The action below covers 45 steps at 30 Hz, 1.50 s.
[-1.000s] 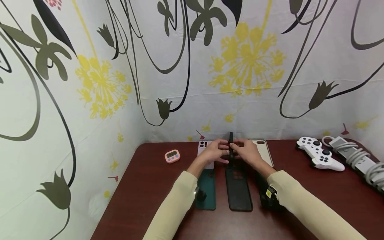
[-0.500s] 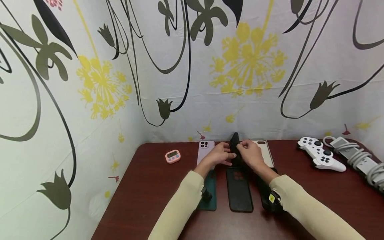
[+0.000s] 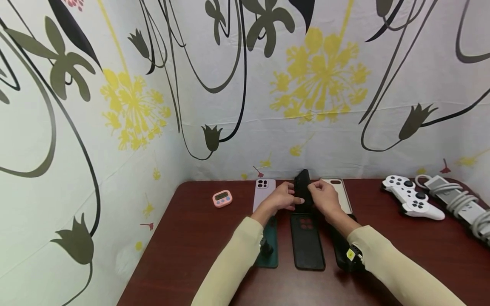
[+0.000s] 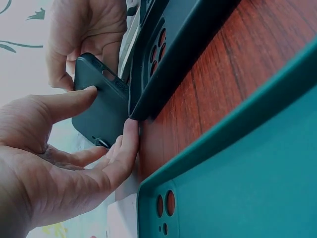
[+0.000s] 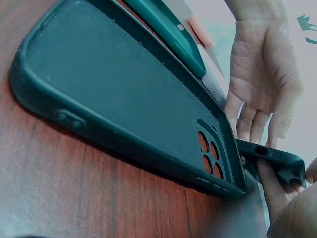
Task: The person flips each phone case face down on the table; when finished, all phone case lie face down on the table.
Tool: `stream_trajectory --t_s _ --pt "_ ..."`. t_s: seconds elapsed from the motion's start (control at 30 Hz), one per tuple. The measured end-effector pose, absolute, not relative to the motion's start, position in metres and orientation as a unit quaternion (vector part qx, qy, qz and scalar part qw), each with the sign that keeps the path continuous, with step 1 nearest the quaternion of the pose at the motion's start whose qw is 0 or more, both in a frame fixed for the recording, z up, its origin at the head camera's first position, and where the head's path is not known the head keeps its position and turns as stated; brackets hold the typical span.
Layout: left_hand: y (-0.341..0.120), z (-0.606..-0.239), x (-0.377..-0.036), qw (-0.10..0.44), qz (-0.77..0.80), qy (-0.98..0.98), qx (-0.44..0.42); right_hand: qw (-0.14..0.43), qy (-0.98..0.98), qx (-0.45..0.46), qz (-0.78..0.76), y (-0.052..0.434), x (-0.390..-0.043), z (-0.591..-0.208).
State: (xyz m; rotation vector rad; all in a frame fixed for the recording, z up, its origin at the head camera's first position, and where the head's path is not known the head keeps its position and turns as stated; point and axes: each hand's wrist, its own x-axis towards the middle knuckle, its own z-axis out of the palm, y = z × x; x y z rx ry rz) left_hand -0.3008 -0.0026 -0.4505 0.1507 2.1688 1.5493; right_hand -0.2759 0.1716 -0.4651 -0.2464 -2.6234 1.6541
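Note:
In the head view, a black phone case (image 3: pixel 302 191) is held tilted up near the table's back edge, between both hands. My left hand (image 3: pixel 281 199) holds its left side; in the left wrist view the thumb presses the flat face and the fingers are at the lower edge. The right hand (image 3: pixel 325 197) pinches the opposite edge, its fingers partly behind the case in the left wrist view. Cutouts show along the end of the held case (image 5: pixel 270 154) in the right wrist view. Just in front lies another black phone case (image 3: pixel 308 250), inner side up, with camera holes.
A teal case (image 3: pixel 272 257) lies under the left wrist, a lilac case (image 3: pixel 264 193) behind it. At the right are a cream case (image 3: pixel 346 202) and a dark case (image 3: pixel 340 250) below the right forearm. A pink timer (image 3: pixel 222 198), white game controller (image 3: pixel 413 197) and power strip (image 3: pixel 457 199) lie farther out.
The held black case has turned from edge-on to showing its broad face. Both hands have shifted slightly right, and the right fingers have closed onto its edge.

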Motion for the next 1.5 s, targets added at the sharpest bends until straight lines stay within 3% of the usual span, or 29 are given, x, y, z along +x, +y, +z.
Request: stream_trajectory --t_s 0.73,0.93,1.17,1.5 --pt "-0.002 -0.45 -0.304 0.184 0.527 0.83 0.016 -0.005 -0.823 -0.061 0.564 0.178 -0.278 -0.472" --pt "-0.001 -0.449 -0.305 0.176 0.503 0.846 0.022 0.01 -0.862 -0.044 0.506 0.179 -0.279 -0.476" --pt "-0.001 -0.451 -0.305 0.156 0.464 0.871 0.031 0.068 -0.918 -0.006 0.391 0.178 -0.282 -0.478" --pt "-0.001 -0.452 -0.302 0.122 0.397 0.908 0.059 0.057 -0.945 0.04 0.319 0.175 -0.284 -0.472"
